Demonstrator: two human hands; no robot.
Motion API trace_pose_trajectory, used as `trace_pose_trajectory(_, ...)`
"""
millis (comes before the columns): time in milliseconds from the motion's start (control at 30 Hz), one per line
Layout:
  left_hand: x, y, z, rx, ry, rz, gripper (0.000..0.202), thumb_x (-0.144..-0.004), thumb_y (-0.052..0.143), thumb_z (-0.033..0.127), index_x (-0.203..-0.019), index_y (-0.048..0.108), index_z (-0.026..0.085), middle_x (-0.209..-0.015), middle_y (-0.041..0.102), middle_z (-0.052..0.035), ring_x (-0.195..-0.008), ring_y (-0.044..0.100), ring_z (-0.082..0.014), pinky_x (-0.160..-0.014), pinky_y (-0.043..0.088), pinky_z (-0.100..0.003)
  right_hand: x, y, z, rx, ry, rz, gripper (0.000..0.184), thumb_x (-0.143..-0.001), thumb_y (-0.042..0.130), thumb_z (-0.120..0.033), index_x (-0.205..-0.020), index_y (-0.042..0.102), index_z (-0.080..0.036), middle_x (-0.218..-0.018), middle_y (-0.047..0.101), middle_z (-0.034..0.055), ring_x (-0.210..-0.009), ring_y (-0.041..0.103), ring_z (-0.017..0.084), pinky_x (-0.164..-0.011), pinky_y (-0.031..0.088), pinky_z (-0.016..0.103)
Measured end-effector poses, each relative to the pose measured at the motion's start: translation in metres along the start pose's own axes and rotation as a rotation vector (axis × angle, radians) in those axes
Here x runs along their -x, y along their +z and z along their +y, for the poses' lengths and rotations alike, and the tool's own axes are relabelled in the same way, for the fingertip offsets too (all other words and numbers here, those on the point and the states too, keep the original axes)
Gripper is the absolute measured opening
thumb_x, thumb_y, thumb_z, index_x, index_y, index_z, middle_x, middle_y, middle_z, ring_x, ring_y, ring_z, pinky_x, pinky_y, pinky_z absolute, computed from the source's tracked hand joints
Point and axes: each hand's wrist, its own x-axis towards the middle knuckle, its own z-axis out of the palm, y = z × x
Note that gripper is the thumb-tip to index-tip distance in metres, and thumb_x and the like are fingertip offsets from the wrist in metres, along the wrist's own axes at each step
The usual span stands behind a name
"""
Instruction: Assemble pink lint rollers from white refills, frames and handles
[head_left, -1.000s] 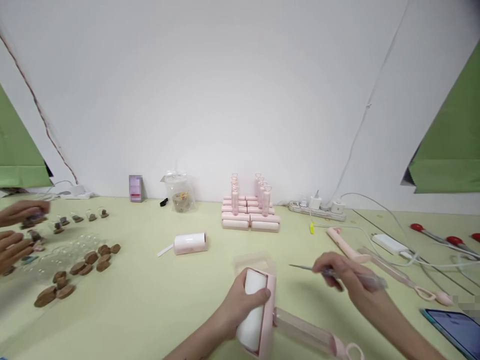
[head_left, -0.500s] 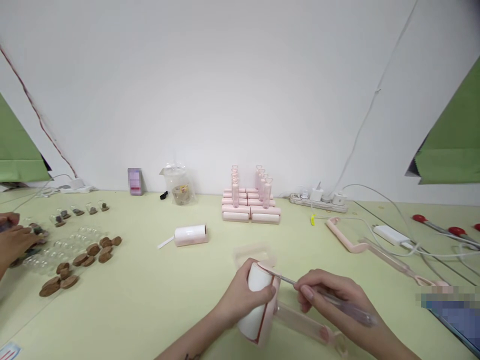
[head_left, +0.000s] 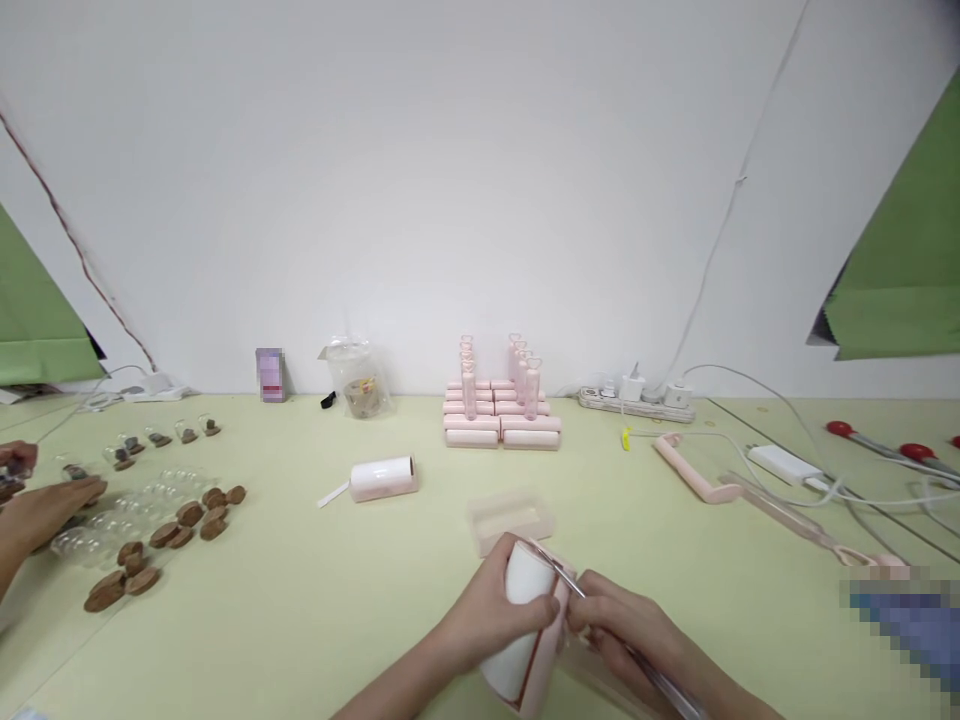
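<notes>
My left hand [head_left: 487, 615] is wrapped round a lint roller with a white paper roll [head_left: 510, 660] in a pale pink frame, held tilted over the table. My right hand [head_left: 634, 630] grips a thin tool [head_left: 568, 580] with a slim metal shaft and a see-through handle; its exact kind I cannot make out. The shaft's tip lies against the roller's upper end, by the pink rim. The roller's clear handle is partly hidden under my right hand. Just beyond sits a clear pinkish cover [head_left: 480, 538].
A loose white roll [head_left: 379, 478] lies left of centre. Pink lint rollers [head_left: 501, 425] are stacked by the wall. On the right are a bare roller handle [head_left: 697, 480], cables and a power strip [head_left: 637, 407]. At left, another person's hand [head_left: 41, 515] is among glass domes and cork stoppers [head_left: 166, 535].
My right hand has moved left, closer to the roller, and the tool now stands steeper against its end. The roller has shifted slightly down and right with my left hand.
</notes>
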Motion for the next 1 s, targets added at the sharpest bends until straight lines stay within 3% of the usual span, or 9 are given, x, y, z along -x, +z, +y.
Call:
trace_pose_trajectory(100,0.002,0.002,0.002,-0.018,0.019,0.039,0.025,-0.067,0.056,0.018,-0.089,0.042,0.019,-0.075,0.050,0.0036,-0.072,0.050,-0.0127,-0.065,0.041,-0.022,0.001,0.002,0.005,0.030,-0.015,-0.018,0.036,-0.090,0.023,-0.042,-0.073,0.049,-0.022,-0.063,0.035,-0.0054,-0.040,0.028,0.005,-0.041,0.029,0.019)
trace_pose_trajectory(233,0.001,0.003,0.008,-0.119,0.053,0.196,0.024,-0.071,0.054,0.024,-0.087,0.036,0.021,-0.074,0.049,0.0044,-0.067,0.049,-0.0122,-0.061,0.040,-0.022,0.000,0.001,0.012,0.168,-0.092,0.002,0.030,-0.091,0.023,-0.028,-0.071,0.044,-0.021,-0.066,0.034,-0.0049,-0.038,0.029,0.004,-0.039,0.027,0.018)
trace_pose_trajectory(333,-0.001,0.001,0.013,-0.278,0.107,0.261,0.023,-0.072,0.053,0.027,-0.085,0.035,0.022,-0.074,0.051,0.0046,-0.068,0.051,-0.0133,-0.061,0.039,-0.022,-0.002,-0.004,0.016,0.357,-0.197,0.161,0.023,-0.088,0.029,-0.019,-0.069,0.043,-0.021,-0.062,0.036,-0.0048,-0.040,0.032,0.006,-0.042,0.028,0.020)
trace_pose_trajectory(433,-0.004,-0.004,0.020,-0.457,0.097,0.280,0.026,-0.070,0.055,0.032,-0.088,0.038,0.024,-0.080,0.055,0.0036,-0.071,0.053,-0.0159,-0.059,0.038,-0.023,-0.005,-0.011,0.011,0.367,-0.273,0.293,0.022,-0.086,0.029,-0.017,-0.068,0.041,-0.022,-0.058,0.040,-0.0040,-0.045,0.037,0.009,-0.045,0.030,0.021)
trace_pose_trajectory(667,-0.012,-0.019,0.031,-0.678,0.130,0.378,0.022,-0.072,0.051,0.036,-0.089,0.041,0.025,-0.083,0.055,0.0037,-0.072,0.054,-0.0164,-0.057,0.036,-0.024,-0.025,-0.014,-0.016,0.245,-0.328,0.202,0.023,-0.084,0.028,-0.015,-0.065,0.040,-0.022,-0.056,0.044,-0.0038,-0.048,0.041,0.010,-0.048,0.033,0.020)
trace_pose_trajectory(1000,-0.012,-0.031,0.023,-0.727,0.091,0.433,0.020,-0.071,0.050,0.033,-0.087,0.043,0.024,-0.083,0.058,0.0024,-0.073,0.056,-0.0172,-0.057,0.038,-0.024,-0.041,-0.008,-0.009,0.145,-0.214,0.145,0.024,-0.086,0.028,-0.021,-0.066,0.042,-0.021,-0.057,0.041,-0.0036,-0.048,0.040,0.010,-0.046,0.034,0.021)
